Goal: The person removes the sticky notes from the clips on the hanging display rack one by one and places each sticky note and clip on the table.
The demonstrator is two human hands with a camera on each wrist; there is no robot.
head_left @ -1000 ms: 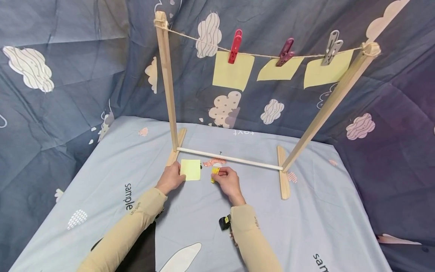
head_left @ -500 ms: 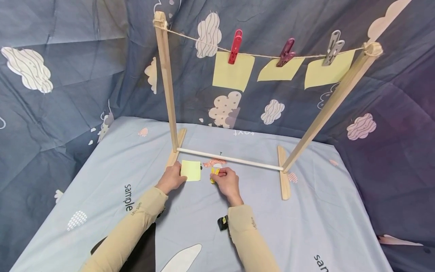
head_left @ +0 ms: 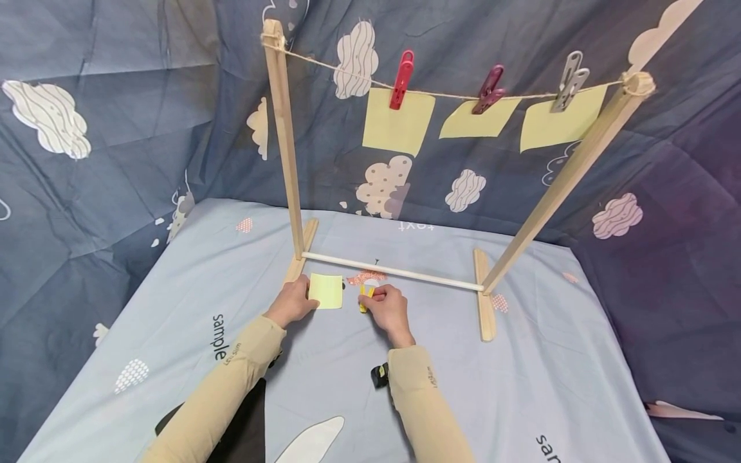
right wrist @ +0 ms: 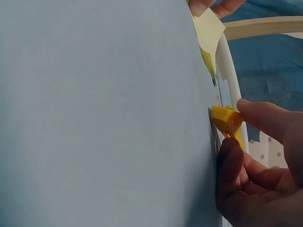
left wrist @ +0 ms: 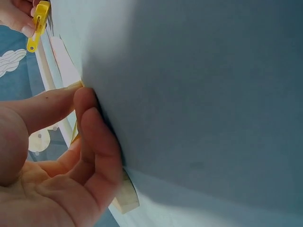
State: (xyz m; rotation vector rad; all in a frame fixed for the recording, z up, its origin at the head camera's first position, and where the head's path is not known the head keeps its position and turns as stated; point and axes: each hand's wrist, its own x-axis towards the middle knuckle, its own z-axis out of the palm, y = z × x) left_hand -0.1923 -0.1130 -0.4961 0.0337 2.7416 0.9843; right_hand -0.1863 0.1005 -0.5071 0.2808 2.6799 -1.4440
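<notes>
My left hand (head_left: 294,301) pinches the left edge of a square yellow sticky note (head_left: 327,292) close over the sheet, beside the rack's left foot. In the left wrist view the left hand's (left wrist: 71,161) thumb and fingers meet at the paper's edge. A short way to the right, my right hand (head_left: 389,311) holds a small yellow clothespin (head_left: 366,299) between thumb and fingers. In the right wrist view the clothespin (right wrist: 227,119) sits between thumb and index finger, near the cloth, with the note (right wrist: 209,29) beyond it.
Behind the hands stands a wooden rack with a left post (head_left: 283,141), a right post (head_left: 564,183) and a white bottom rod (head_left: 393,271). On its string hang several yellow notes, under a red clothespin (head_left: 401,80), a dark red one (head_left: 489,90) and a grey one (head_left: 570,82).
The yellow clothespin has turned in my right hand, and its two handle ends now show spread apart. The left hand and its note have barely moved.
</notes>
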